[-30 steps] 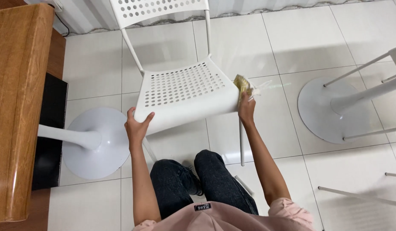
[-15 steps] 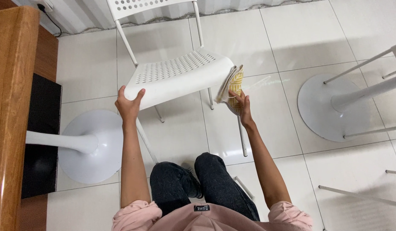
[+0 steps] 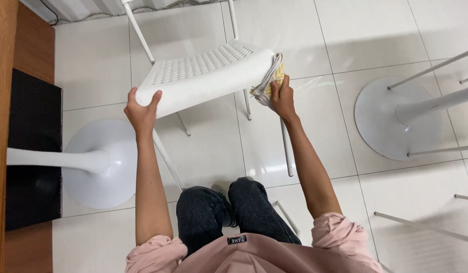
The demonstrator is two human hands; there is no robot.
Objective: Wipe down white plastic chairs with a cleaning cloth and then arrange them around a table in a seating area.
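White perforated plastic chair seat (image 3: 203,81), tipped up off the glossy tiled floor (image 3: 345,30), long axis running left-low to right-high across the view. Left hand (image 3: 141,107) clamped on the near left corner, thumb on top, fingers curled under the edge. Right hand (image 3: 283,96) at the far right edge, grip closed on a bunched yellow-and-white cloth (image 3: 270,80) and pressing it against the seat's side. Cloth just up and left of that grip, touching the rim. Right hand clearly the nearer one to the cloth; left well apart from it.
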